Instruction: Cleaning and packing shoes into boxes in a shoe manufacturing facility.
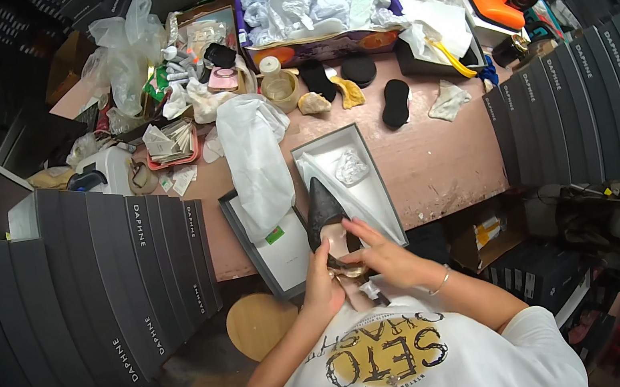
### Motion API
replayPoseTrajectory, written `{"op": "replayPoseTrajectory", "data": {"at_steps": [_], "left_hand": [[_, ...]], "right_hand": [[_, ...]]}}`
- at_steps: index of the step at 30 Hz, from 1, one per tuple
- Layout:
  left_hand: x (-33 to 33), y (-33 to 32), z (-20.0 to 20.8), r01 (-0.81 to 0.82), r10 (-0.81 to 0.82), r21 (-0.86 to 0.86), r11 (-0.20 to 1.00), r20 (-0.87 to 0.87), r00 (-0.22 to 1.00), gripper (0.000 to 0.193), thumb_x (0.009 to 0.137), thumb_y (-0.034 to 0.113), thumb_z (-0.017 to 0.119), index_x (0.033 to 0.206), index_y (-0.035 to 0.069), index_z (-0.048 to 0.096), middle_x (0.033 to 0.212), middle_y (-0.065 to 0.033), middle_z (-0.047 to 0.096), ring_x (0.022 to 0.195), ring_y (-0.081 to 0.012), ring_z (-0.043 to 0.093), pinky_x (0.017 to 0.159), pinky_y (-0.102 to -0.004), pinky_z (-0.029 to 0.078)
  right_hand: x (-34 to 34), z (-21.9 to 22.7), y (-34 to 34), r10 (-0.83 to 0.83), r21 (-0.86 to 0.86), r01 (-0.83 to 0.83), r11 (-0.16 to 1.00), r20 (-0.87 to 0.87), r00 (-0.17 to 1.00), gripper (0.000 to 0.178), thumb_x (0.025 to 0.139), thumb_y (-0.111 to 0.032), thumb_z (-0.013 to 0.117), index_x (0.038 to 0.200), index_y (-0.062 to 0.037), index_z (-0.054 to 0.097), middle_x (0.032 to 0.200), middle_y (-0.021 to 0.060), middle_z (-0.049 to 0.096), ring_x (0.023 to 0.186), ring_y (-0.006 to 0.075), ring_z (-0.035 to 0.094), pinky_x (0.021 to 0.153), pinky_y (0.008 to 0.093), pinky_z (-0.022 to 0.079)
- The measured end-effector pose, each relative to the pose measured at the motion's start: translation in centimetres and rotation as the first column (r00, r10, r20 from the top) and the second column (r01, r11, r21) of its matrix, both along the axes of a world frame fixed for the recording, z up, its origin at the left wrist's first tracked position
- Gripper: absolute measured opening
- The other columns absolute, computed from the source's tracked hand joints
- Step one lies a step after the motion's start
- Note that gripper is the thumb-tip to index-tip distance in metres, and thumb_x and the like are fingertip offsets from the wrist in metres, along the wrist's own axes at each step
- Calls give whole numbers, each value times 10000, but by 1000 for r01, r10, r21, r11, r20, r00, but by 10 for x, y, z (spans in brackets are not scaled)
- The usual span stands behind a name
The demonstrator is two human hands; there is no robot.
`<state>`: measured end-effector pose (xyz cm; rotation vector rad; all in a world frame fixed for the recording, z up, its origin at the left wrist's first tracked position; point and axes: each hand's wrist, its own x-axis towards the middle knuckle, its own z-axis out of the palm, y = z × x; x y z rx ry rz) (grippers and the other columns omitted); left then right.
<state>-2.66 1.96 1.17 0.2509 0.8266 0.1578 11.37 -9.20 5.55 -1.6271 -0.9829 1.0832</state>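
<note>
Fingers of the left hand [322, 287] and right hand [390, 261] grip the dark shoe [321, 206] around its rear, we note, its long axis pointing away toward the open box [376, 193], neither hand clearly nearer.

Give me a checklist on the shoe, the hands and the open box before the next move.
1. Left hand holding the black shoe: ok, thumb along its left side.
2. Right hand on the shoe: ok for contact; cannot tell how firmly it grips.
3. Toe pointing away from the wearer: ok.
4. Open grey box clear of packing: not ok, a crumpled wad lies inside.
5. Lid-like grey tray uncovered: not ok, a white wrap lies across it.
6. Shoe's underside clean: cannot tell, it is hidden.
</note>
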Motion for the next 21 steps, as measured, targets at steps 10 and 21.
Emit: {"op": "replayPoseTrajectory", "data": {"at_steps": [10, 21], "left_hand": [[-23, -9, 38, 99, -106, 111, 989, 63, 992, 526, 899, 21, 505, 1370, 135, 298, 1188, -141, 541, 1055, -337, 597, 884, -471, 526], [-8, -18, 18, 70, -89, 319, 945, 46, 995, 697, 801, -89, 470, 1403, 173, 235, 1192, -73, 470, 1048, -186, 524, 884, -361, 480]], "right_hand": [[115, -130, 97, 322, -313, -123, 942, 944, 67, 294, 877, -137, 468, 1140, -62, 576, 1206, 173, 589, 1283, 292, 432, 1097, 644, 60], [19, 24, 41, 240, -245, -109, 963, 605, 759, 351, 717, -78, 694, 998, -42, 488, 912, 170, 545, 786, 387, 619, 681, 443, 521]]}}
